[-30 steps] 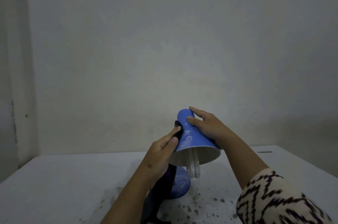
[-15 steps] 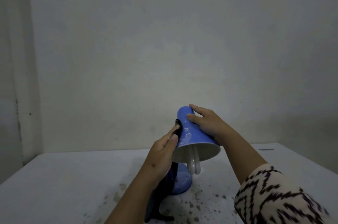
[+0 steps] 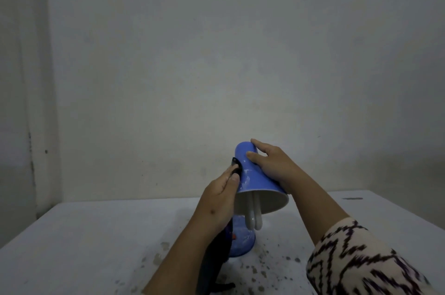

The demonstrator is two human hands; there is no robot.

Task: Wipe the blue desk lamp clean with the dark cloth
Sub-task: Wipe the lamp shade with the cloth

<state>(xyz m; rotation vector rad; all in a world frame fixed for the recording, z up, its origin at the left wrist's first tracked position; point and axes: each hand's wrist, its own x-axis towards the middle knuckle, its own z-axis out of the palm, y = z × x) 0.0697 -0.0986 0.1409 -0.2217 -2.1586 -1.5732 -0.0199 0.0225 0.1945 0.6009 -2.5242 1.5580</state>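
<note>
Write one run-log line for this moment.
left hand: presses dark cloth on blue desk lamp shade | right hand: steadies shade | white bulb: exposed

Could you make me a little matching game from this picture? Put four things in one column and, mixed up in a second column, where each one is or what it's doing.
Things:
1. left hand
2. right hand
3. white bulb
4. lamp base

States:
A. sticks out below the blue shade
B. stands on the speckled white table
C. presses the dark cloth to the shade's side
D. rests bare on the shade's upper part

Pairs: 1-C, 2-D, 3-A, 4-B
</note>
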